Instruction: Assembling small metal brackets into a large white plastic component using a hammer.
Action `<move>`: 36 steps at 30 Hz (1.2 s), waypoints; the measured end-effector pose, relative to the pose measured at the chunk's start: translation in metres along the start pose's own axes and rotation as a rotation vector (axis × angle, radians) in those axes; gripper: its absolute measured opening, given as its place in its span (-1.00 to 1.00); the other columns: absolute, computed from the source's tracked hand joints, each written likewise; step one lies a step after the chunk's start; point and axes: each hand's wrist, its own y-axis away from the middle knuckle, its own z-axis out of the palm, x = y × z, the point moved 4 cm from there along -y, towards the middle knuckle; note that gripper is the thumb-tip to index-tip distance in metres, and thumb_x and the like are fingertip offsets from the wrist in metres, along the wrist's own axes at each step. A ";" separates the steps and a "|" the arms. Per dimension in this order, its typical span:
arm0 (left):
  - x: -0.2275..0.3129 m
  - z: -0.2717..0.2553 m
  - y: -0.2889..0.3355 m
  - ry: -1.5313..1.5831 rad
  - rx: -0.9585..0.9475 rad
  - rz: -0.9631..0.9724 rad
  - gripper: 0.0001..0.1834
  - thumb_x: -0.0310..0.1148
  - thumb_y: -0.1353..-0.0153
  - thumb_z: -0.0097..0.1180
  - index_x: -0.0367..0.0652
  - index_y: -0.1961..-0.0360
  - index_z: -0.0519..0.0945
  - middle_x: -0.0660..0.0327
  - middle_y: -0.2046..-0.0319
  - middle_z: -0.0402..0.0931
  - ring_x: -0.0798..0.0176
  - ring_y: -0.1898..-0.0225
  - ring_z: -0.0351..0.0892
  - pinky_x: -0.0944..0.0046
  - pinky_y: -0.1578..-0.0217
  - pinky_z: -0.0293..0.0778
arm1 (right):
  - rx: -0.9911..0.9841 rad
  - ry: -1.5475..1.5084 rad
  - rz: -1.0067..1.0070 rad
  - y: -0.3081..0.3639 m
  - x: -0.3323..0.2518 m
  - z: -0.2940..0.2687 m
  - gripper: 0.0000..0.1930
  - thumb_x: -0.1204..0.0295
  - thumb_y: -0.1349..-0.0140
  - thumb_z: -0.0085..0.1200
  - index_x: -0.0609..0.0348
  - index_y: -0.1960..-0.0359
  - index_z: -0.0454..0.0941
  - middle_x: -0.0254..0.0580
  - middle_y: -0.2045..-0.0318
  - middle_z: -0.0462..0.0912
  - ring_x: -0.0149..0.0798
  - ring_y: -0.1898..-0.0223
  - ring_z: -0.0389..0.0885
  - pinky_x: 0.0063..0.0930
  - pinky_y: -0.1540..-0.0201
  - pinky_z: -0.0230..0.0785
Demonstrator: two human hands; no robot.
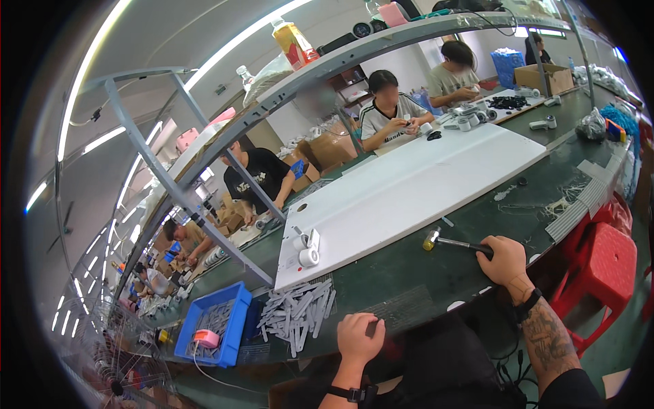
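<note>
My right hand (pixel 505 260) is wrapped round the black grip of a hammer (pixel 455 243). The hammer lies along the green tabletop, its yellowish head pointing left. Near the table's front edge, my left hand (pixel 360 337) is closed, with a small dark piece showing at its fingers; most of that piece is hidden. Just left of this hand is a loose pile of flat grey strips (pixel 300 312). White plastic devices with round ends (pixel 308 251) stand on the left corner of a large white board (pixel 402 198).
A blue bin (pixel 238 332) holds more grey strips and a pink-and-white device (pixel 206 338). A metal shelf frame (pixel 194 211) rises at left. Co-workers sit across the table. Red stools (pixel 603 255) stand at right, near a ridged grey strip stack (pixel 579 204). A fan (pixel 116 368) is at lower left.
</note>
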 end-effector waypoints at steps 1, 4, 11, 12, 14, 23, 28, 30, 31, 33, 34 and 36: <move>0.000 -0.002 0.002 -0.005 0.011 -0.004 -0.85 -0.28 -0.18 0.51 -0.01 0.33 0.73 0.28 0.24 0.79 0.03 0.14 0.73 0.02 0.11 0.51 | 0.001 -0.003 -0.012 0.000 -0.001 0.001 -0.80 0.26 -0.17 0.42 0.04 0.25 0.77 -0.15 0.41 0.72 0.08 0.30 0.76 -0.04 0.21 0.59; -0.002 -0.011 0.014 0.069 0.020 0.000 -0.85 -0.28 -0.19 0.51 -0.02 0.35 0.74 0.24 0.26 0.79 0.02 0.13 0.74 0.03 0.08 0.52 | 0.004 -0.007 -0.027 0.001 0.001 0.004 -0.80 0.26 -0.17 0.42 0.04 0.25 0.77 -0.13 0.39 0.73 0.10 0.28 0.76 -0.02 0.19 0.59; -0.006 -0.058 0.171 -0.027 -0.093 -0.296 -0.78 -0.23 -0.34 0.41 -0.18 0.27 0.76 -0.03 0.26 0.76 -0.25 0.10 0.71 -0.17 0.01 0.61 | 0.021 0.008 -0.036 0.003 0.001 0.000 -0.78 0.29 -0.14 0.44 0.05 0.23 0.76 -0.10 0.36 0.73 0.13 0.24 0.76 0.00 0.15 0.59; -0.017 -0.064 0.206 -0.034 -0.249 -0.424 -0.78 -0.22 -0.32 0.42 -0.16 0.26 0.77 -0.02 0.25 0.77 -0.23 0.09 0.72 -0.15 0.01 0.62 | 0.027 0.012 -0.038 0.003 -0.002 0.000 -0.79 0.29 -0.13 0.44 0.05 0.24 0.75 -0.10 0.36 0.73 0.13 0.25 0.75 0.00 0.15 0.59; -0.018 -0.077 0.252 -0.065 -0.320 -0.393 -0.79 -0.20 -0.30 0.44 -0.11 0.26 0.79 0.03 0.23 0.78 -0.17 0.08 0.73 -0.16 -0.05 0.60 | 0.048 0.021 -0.068 0.003 -0.002 0.003 -0.80 0.29 -0.13 0.44 0.04 0.25 0.74 -0.10 0.37 0.72 0.12 0.25 0.75 0.01 0.16 0.59; 0.005 -0.099 0.229 -0.088 -0.209 -0.544 -0.77 -0.13 -0.27 0.40 -0.06 0.28 0.80 0.11 0.23 0.79 -0.09 0.05 0.72 -0.17 -0.10 0.51 | 0.046 0.069 -0.079 0.006 0.002 0.010 -0.81 0.30 -0.12 0.45 0.05 0.28 0.76 -0.09 0.39 0.74 0.14 0.29 0.77 -0.02 0.20 0.60; 0.000 -0.091 0.241 -0.102 -0.201 -0.564 -0.73 -0.08 -0.26 0.38 -0.06 0.31 0.79 0.11 0.24 0.78 -0.08 0.05 0.71 -0.14 -0.07 0.51 | 0.005 0.096 -0.044 0.006 0.011 0.014 -0.73 0.27 -0.09 0.49 0.10 0.23 0.78 -0.03 0.32 0.80 0.15 0.21 0.81 -0.03 0.09 0.64; 0.000 -0.090 0.239 -0.104 -0.205 -0.552 -0.72 -0.07 -0.24 0.39 -0.07 0.32 0.80 0.10 0.25 0.78 -0.08 0.05 0.71 -0.15 -0.07 0.51 | 0.020 0.141 -0.062 0.005 0.015 0.013 -0.73 0.26 -0.09 0.48 0.09 0.23 0.79 -0.04 0.33 0.80 0.14 0.21 0.81 -0.03 0.09 0.64; 0.000 -0.090 0.241 -0.105 -0.189 -0.560 -0.72 -0.07 -0.24 0.39 -0.07 0.32 0.80 0.10 0.25 0.78 -0.08 0.05 0.71 -0.15 -0.07 0.51 | 0.023 0.136 -0.079 0.004 0.007 0.008 -0.73 0.26 -0.09 0.48 0.09 0.23 0.79 -0.04 0.33 0.80 0.14 0.21 0.81 -0.03 0.09 0.64; -0.002 -0.087 0.245 -0.110 -0.201 -0.564 -0.71 -0.06 -0.22 0.38 -0.07 0.32 0.81 0.08 0.26 0.78 -0.09 0.06 0.71 -0.15 -0.06 0.52 | -0.122 0.126 -0.013 0.006 -0.004 0.000 -0.67 0.08 -0.34 0.38 0.00 0.03 0.83 -0.01 0.15 0.86 0.19 0.03 0.82 -0.03 -0.04 0.66; -0.002 -0.087 0.245 -0.112 -0.190 -0.565 -0.71 -0.06 -0.22 0.38 -0.07 0.32 0.81 0.08 0.26 0.78 -0.09 0.06 0.71 -0.15 -0.06 0.52 | -0.117 0.122 -0.023 0.005 -0.005 0.000 -0.67 0.08 -0.34 0.38 0.00 0.03 0.83 -0.01 0.15 0.86 0.19 0.03 0.82 -0.03 -0.04 0.66; -0.002 -0.087 0.244 -0.095 -0.198 -0.573 -0.71 -0.07 -0.22 0.37 -0.07 0.32 0.82 0.08 0.27 0.79 -0.09 0.07 0.72 -0.15 -0.05 0.52 | -0.057 0.156 -0.090 0.007 -0.006 -0.001 -0.69 0.09 -0.36 0.35 -0.02 0.03 0.84 -0.01 0.21 0.88 0.16 0.14 0.85 -0.04 0.05 0.67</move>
